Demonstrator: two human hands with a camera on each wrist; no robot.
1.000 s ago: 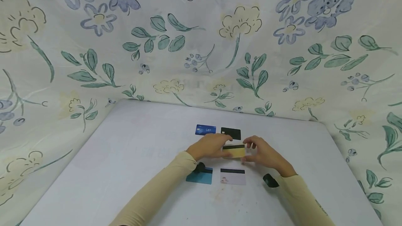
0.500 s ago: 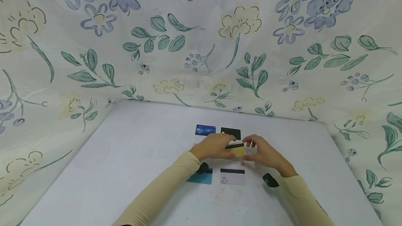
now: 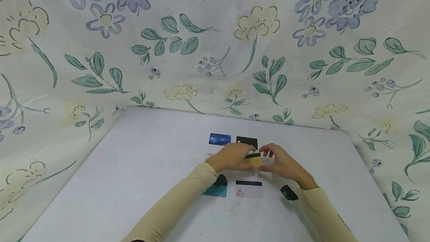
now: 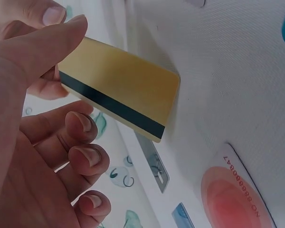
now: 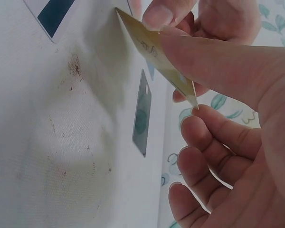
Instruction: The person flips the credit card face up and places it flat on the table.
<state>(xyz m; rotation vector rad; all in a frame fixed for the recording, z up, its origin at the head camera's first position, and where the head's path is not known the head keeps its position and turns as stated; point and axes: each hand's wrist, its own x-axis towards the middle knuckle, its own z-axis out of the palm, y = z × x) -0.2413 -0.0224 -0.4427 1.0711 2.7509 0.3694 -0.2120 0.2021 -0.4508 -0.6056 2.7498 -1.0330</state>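
A gold card [image 3: 255, 160] with a dark stripe is held up over the white table between both hands. My left hand [image 3: 229, 157] pinches it across its width with thumb and fingers, covering its left part in the head view. At its right end my right hand [image 3: 284, 163] holds opposite edges between thumb and index finger. In the right wrist view the gold card [image 5: 152, 52] is tilted, its other face showing small writing. Behind the hands lie a blue VIP card [image 3: 220, 139] and a partly hidden black card [image 3: 246, 142].
Nearer the person are a teal card [image 3: 218, 190], partly hidden by the left wrist, and a pale pink card [image 3: 249, 189]. A white card [image 4: 235, 190] with a red circle lies under the left arm. Floral cloth [image 3: 215, 47] hangs around the table.
My left hand has slid to the right along the gold card and now covers more of it. The right hand has barely moved, and the card sits slightly higher in the head view.
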